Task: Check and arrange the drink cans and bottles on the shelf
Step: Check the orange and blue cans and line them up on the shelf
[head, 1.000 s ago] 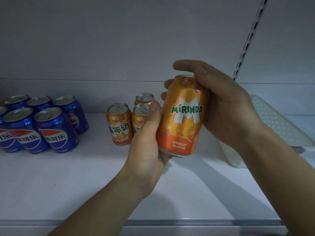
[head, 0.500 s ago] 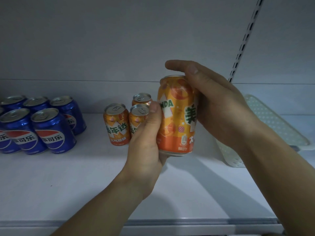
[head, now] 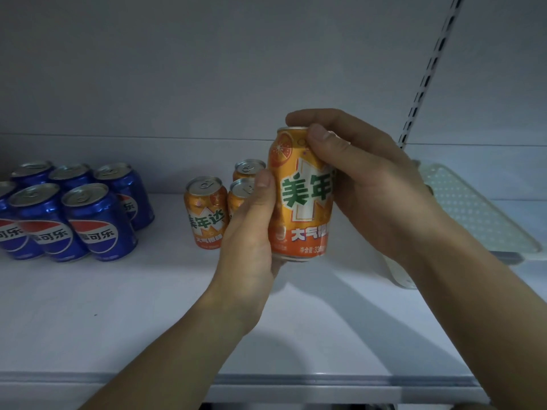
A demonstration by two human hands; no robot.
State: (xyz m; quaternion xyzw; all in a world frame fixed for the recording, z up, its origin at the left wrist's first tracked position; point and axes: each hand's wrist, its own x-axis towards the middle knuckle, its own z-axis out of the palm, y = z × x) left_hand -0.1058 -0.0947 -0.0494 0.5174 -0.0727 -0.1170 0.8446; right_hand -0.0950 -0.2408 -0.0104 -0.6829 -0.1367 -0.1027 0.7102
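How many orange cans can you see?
4. One held orange can is in both hands above the shelf; three standing orange cans cluster behind the left hand. More may be hidden.

Both forearms reach up from the bottom edge and meet mid-frame. Left hand is palm-right, thumb straight up along the side of the orange can, fingers cupped under and behind it (mostly hidden). Right hand wraps the can's other side from above, thumb across the upper front, index finger arched over the top rim. Both wrists are bare.
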